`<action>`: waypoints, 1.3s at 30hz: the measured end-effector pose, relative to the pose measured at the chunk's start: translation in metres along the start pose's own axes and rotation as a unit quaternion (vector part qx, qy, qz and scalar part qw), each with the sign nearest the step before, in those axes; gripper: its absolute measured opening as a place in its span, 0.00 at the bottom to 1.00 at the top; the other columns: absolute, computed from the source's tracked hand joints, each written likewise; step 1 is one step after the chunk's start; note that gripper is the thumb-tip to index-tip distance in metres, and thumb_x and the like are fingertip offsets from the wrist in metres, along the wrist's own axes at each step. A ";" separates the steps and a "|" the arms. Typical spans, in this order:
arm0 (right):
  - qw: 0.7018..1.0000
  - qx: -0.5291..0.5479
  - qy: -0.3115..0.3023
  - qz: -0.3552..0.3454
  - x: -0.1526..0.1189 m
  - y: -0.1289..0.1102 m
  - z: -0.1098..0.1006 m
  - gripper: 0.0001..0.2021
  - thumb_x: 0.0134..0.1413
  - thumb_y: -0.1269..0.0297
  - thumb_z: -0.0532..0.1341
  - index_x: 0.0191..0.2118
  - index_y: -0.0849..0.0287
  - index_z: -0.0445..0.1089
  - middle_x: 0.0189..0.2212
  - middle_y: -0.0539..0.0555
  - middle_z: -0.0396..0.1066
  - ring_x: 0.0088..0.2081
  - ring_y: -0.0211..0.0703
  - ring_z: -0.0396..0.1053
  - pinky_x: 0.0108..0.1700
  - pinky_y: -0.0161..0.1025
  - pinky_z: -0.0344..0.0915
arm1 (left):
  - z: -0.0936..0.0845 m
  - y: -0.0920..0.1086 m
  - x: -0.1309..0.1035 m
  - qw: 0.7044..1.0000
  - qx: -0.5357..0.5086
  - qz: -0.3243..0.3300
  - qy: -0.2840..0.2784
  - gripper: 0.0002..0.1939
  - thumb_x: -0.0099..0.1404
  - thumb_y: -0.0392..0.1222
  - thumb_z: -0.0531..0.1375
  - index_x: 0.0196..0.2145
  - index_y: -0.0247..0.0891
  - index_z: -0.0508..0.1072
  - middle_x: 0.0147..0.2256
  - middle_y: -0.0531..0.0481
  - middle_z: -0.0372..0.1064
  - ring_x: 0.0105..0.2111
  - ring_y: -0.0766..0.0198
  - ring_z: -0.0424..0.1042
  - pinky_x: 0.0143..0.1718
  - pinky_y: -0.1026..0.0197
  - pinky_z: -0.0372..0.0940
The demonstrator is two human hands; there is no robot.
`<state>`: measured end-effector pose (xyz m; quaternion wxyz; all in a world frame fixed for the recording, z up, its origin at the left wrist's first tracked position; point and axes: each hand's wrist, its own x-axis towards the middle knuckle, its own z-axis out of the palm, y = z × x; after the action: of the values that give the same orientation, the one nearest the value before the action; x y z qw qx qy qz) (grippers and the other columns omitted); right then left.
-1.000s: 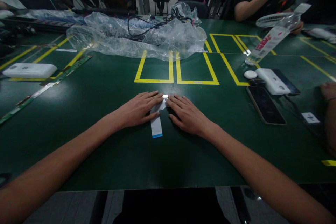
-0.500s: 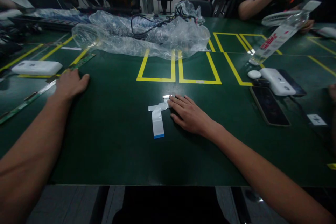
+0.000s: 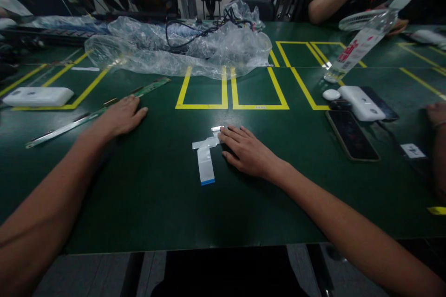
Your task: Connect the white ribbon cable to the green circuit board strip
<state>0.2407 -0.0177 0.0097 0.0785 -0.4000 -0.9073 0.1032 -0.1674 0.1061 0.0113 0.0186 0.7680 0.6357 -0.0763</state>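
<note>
My left hand point(image 3: 121, 116) lies palm-down over a long narrow circuit board strip point(image 3: 62, 127) that runs diagonally across the green table point(image 3: 156, 204), with its far end point(image 3: 155, 84) past my fingers. My right hand point(image 3: 247, 151) rests flat on the table at the centre, fingers spread. Its fingertips touch the upper end of a white flat ribbon cable point(image 3: 205, 160), which is bent into an L shape and has a blue tip pointing toward me.
Crumpled clear plastic wrap point(image 3: 181, 51) with black cables lies behind yellow tape rectangles point(image 3: 230, 88). A white box point(image 3: 36, 96) sits at the left. At the right are a dark phone point(image 3: 351, 135), a white device point(image 3: 362, 102), a tilted bottle point(image 3: 358, 46) and another person's hand point(image 3: 437, 116).
My left hand left the ribbon cable, reached out left to the circuit board strip, then came back right with the strip sliding under it. My right hand stayed put.
</note>
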 end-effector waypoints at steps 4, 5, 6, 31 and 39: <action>1.000 0.002 0.010 0.001 0.000 0.000 0.002 0.28 0.71 0.56 0.54 0.71 0.61 0.57 0.73 0.61 0.54 0.73 0.57 0.49 0.73 0.60 0.48 | 0.004 0.078 -0.013 0.991 -0.010 0.133 0.030 0.39 0.79 0.57 0.40 0.73 0.21 0.51 0.73 0.31 0.42 0.73 0.47 0.43 0.72 0.46 0.43; 1.000 0.003 0.011 0.002 0.000 0.000 0.002 0.29 0.71 0.56 0.54 0.71 0.61 0.57 0.73 0.61 0.54 0.73 0.58 0.49 0.73 0.60 0.48 | 0.004 0.098 -0.020 0.986 -0.013 0.164 0.036 0.39 0.79 0.58 0.39 0.74 0.23 0.51 0.73 0.33 0.42 0.73 0.47 0.43 0.72 0.45 0.43; 1.000 0.002 0.012 0.003 0.000 0.000 0.003 0.29 0.70 0.56 0.54 0.71 0.61 0.58 0.73 0.61 0.54 0.74 0.58 0.48 0.73 0.60 0.48 | 0.003 0.118 -0.027 0.980 -0.015 0.194 0.038 0.39 0.79 0.58 0.39 0.74 0.25 0.50 0.73 0.35 0.41 0.73 0.47 0.43 0.72 0.44 0.43; 0.999 0.038 0.028 0.004 0.003 -0.002 0.003 0.30 0.71 0.57 0.51 0.73 0.64 0.54 0.73 0.65 0.52 0.74 0.61 0.47 0.73 0.66 0.43 | -0.009 0.173 -0.059 0.948 -0.028 0.316 0.039 0.34 0.78 0.56 0.43 0.73 0.33 0.55 0.72 0.40 0.47 0.72 0.51 0.49 0.71 0.46 0.47; 0.996 0.070 0.056 0.005 -0.001 0.004 -0.002 0.28 0.70 0.59 0.55 0.70 0.66 0.58 0.72 0.70 0.53 0.72 0.60 0.51 0.71 0.61 0.51 | -0.009 0.061 -0.016 0.993 0.008 0.115 0.016 0.36 0.78 0.56 0.38 0.68 0.23 0.58 0.65 0.30 0.59 0.62 0.43 0.64 0.64 0.43 0.60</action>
<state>0.2444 -0.0160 0.0106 0.1563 -0.4028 -0.8901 0.1448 -0.1099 0.0806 0.0186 0.0113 0.8373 0.5426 -0.0661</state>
